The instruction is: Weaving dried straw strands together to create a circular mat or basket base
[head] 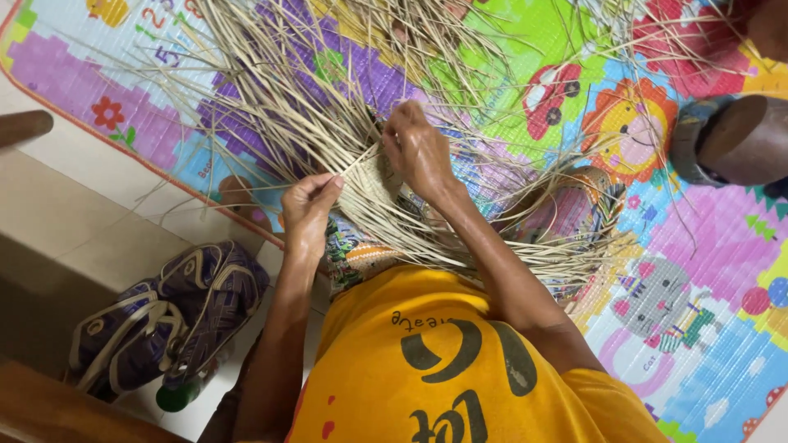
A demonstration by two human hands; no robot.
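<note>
Head view, looking down at my lap. My left hand [308, 209] is closed in a pinch, thumb and fingertips gripping a pale straw strip [355, 161] that runs from my fingers up to the woven patch [371, 182]. My right hand [417, 148] curls palm-down onto the upper right edge of that same patch, its fingers pressed among the strands; I cannot tell which single strand it grips. The woven patch lies between my two hands, touching both. From the patch, loose straw strands [271, 90] fan outward, most of them away from me and to the far left of the patch, with a further sheaf sweeping off to the right of it. Beneath the patch and strands lies a colourful play mat [689, 246] printed with cartoon animals. On the pale floor tiles beyond the mat's edge, left of the patch and nearer me, sits a purple strapped bag [168, 316]. My yellow shirt [443, 361] fills the view just below the patch.
</note>
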